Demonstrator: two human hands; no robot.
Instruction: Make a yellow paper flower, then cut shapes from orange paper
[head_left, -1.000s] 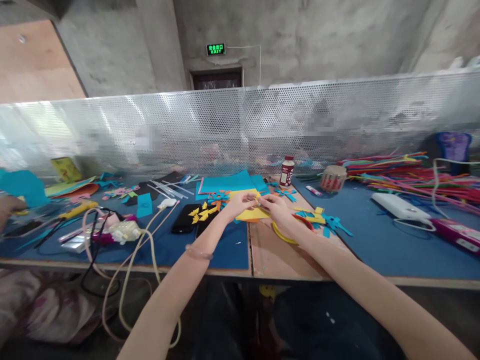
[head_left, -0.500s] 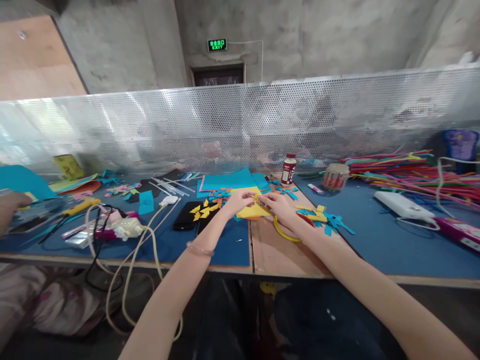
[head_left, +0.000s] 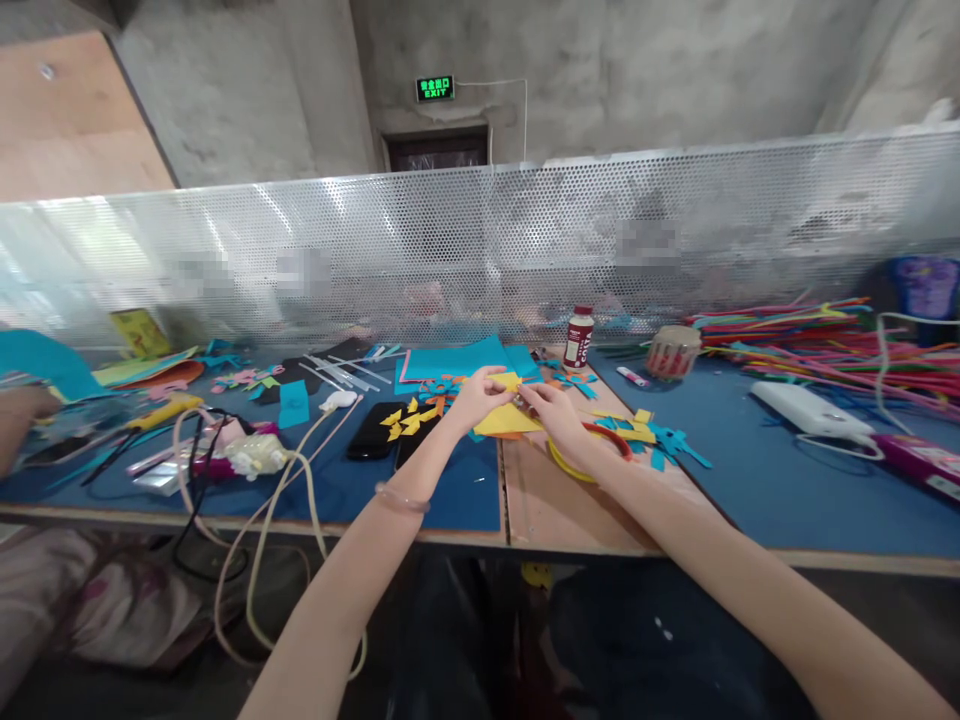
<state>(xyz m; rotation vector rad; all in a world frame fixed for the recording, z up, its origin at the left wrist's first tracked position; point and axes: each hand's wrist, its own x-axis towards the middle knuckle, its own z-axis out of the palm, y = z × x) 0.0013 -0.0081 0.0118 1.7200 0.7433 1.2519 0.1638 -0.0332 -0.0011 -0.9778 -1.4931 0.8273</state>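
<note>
Over a yellow sheet (head_left: 510, 424) at the middle of the table, my two hands meet fingertip to fingertip. My left hand (head_left: 478, 400) is closed, its fingers curled around a small yellow piece (head_left: 517, 386) that is mostly hidden. From the right, my right hand (head_left: 553, 412) pinches at the same piece; its exact shape is too small to make out. Under my right wrist lie scissors with red and yellow handles (head_left: 616, 438). Folded yellow pieces (head_left: 409, 420) rest on a black phone (head_left: 369, 436) left of my left forearm.
Blue sheets (head_left: 457, 360) lie behind my hands, near a dark red bottle (head_left: 577, 338). Yellow and blue cut strips (head_left: 671, 445) are at the right, with a white power strip (head_left: 806, 412) beyond. Cables (head_left: 307, 490) hang over the front edge. Another person's hand (head_left: 22, 415) is far left.
My left hand has risen slightly and its fingers have shifted around the small piece. My right hand stays close by, with its wrist a little off the scissors' red handle.
</note>
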